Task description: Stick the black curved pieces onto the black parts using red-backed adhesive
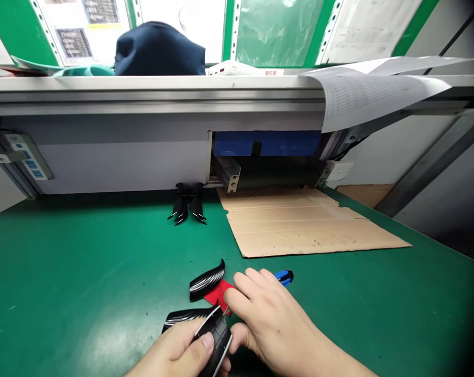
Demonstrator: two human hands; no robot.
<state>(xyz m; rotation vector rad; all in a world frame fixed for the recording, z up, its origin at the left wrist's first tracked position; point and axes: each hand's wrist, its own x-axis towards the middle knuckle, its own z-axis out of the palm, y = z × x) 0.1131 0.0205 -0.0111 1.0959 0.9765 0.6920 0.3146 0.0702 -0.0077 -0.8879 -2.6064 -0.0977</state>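
My left hand (179, 352) grips a black curved plastic part with white stripes (217, 335) at the bottom middle. My right hand (266, 319) rests beside it, holding a cutter with a red body (218, 294) and a blue end (284, 276); its blade tip touches the part's edge. A second striped black part (206, 281) lies on the green mat just beyond the cutter. A third striped piece (182, 315) lies left of the held one.
A cardboard sheet (303, 222) lies on the green table (83, 272) at the right. Small black claw-shaped parts (187, 209) stand near the back wall. A shelf rail (142, 94) overhangs, with papers (362, 89) drooping at right. A power strip (26, 156) is at far left.
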